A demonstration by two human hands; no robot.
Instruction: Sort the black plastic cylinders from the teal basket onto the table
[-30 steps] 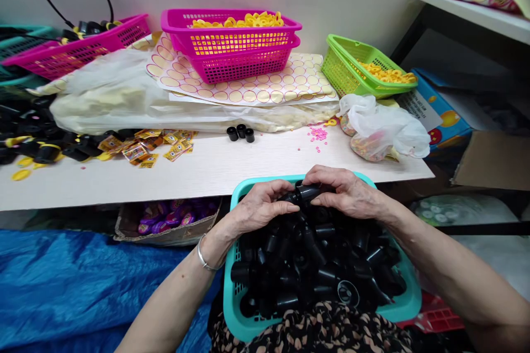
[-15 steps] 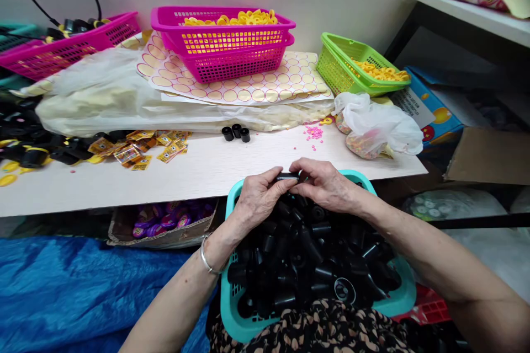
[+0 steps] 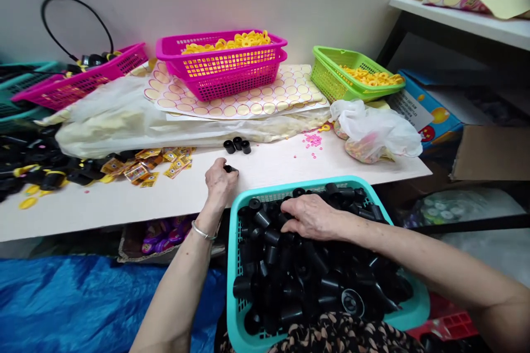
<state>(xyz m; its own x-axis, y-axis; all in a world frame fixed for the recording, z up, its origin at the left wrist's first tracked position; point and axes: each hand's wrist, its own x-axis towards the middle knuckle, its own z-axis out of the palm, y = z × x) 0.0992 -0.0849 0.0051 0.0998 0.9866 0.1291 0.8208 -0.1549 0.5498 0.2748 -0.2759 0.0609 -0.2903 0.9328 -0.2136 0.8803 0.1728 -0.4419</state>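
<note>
My left hand (image 3: 220, 181) is closed around a small black plastic cylinder (image 3: 230, 169), low over the white table just in front of three similar black cylinders (image 3: 237, 145) that stand together. My right hand (image 3: 310, 216) reaches into the turquoise basket (image 3: 232, 265), its fingers curled down among a heap of loose black plastic parts (image 3: 290, 287). The fingertips are partly sunk between the parts, so what they grip cannot be made out. The basket sits against the table's front edge, close to my body.
Behind are a pink basket (image 3: 236, 80) and a green basket (image 3: 331, 77) with yellow rings. Small orange packets (image 3: 138, 168) and black-and-yellow pieces (image 3: 53, 176) lie at left. Pink beads (image 3: 313, 140) and a knotted plastic bag (image 3: 372, 132) lie at right. A carton (image 3: 488, 151) stands beyond.
My hands were together over the basket around a black part. The left has moved forward and left to the table with a black cylinder; the right has dropped into the basket's heap.
</note>
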